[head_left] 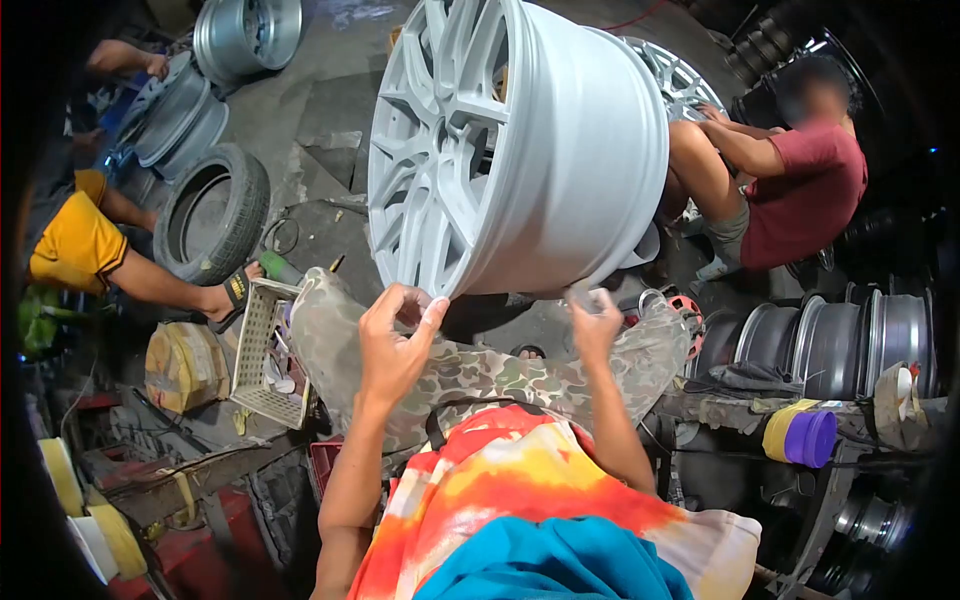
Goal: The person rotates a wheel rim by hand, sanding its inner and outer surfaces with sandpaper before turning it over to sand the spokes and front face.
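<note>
A large pale grey alloy wheel rim (580, 150) stands in front of my knees, its spoked face turned to the left. My left hand (398, 335) is at the lower front lip, thumb and curled fingers closed on its edge. Near the lower back edge of the barrel is my right hand (595, 322), its fingers bent and smeared by motion. Whether anything is between those fingers, I cannot make out.
A person in a red shirt (810, 190) sits at the right by another rim (675, 80). Someone in yellow shorts (75, 240) is at the left, near a tire (212, 215). A plastic basket (262, 350) stands by my left knee; several rims (825, 345) line the right.
</note>
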Tool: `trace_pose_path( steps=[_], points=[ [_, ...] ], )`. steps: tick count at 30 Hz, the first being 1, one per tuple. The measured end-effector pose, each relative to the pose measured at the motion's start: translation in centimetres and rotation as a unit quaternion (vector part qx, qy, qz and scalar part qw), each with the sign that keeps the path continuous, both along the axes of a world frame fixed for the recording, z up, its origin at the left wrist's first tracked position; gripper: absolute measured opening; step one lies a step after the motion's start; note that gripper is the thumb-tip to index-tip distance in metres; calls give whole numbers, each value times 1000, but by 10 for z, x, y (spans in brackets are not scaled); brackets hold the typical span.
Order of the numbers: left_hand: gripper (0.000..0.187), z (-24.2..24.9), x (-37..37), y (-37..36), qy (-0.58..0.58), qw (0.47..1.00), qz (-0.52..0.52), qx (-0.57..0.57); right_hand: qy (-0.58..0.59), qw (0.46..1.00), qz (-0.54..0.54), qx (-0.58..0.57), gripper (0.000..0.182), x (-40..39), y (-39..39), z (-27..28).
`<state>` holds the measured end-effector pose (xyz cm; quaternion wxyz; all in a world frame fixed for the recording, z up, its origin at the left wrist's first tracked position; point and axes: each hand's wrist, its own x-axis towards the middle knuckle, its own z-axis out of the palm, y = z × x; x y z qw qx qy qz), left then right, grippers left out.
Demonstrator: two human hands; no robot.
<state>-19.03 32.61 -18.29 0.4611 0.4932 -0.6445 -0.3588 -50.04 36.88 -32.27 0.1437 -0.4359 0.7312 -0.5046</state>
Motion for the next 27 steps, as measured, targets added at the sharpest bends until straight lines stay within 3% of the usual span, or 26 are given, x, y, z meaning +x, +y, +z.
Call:
trace_pose_path(
  steps=[2, 5, 9, 13, 15, 16, 18, 19, 20, 22, 25, 27],
  points=[
    [19, -4, 2, 1, 0, 1000, 14, 6, -3, 1000, 16, -1, 33, -16, -6, 54],
    [19, -6, 4, -2, -4, 1000, 12, 18, -83, 996, 10, 13, 34, -22, -13, 76],
    [19, -2, 2, 0, 12, 1000, 12, 24, -99, 989, 74, 81, 34, -17, -1, -3],
    [21, -4, 10, -3, 22, 1000, 20, -6, -15, 992, 82, 92, 34, -31, -9, 47],
    [20, -6, 12, 0, 26, 999, 30, -15, -5, 999, 46, 10, 35, -51, -17, 61],
    [19, -7, 13, 1, 19, 1000, 21, -7, -41, 998, 29, -34, 24, -42, -19, 90],
    [18, -6, 18, 3, 10, 1000, 30, -3, 19, 987, -84, -135, 22, -43, -25, 114],
    [17, -7, 15, 7, 21, 1000, 4, 16, 34, 973, -87, -210, 23, -37, -28, 128],
    [16, -6, 13, 13, 29, 999, -16, 37, 4, 975, -106, -195, 21, -23, -27, 146],
    [17, 2, 4, 22, 65, 993, -80, 66, -3, 995, 33, -98, 16, -2, -15, 155],
    [21, 13, -7, 34, 96, 979, -157, 90, -22, 968, 237, 75, 26, 59, 4, 158],
    [23, 16, -1, 37, 86, 977, -181, 74, -37, 933, 355, 46, 29, 83, 9, 145]
  ],
)
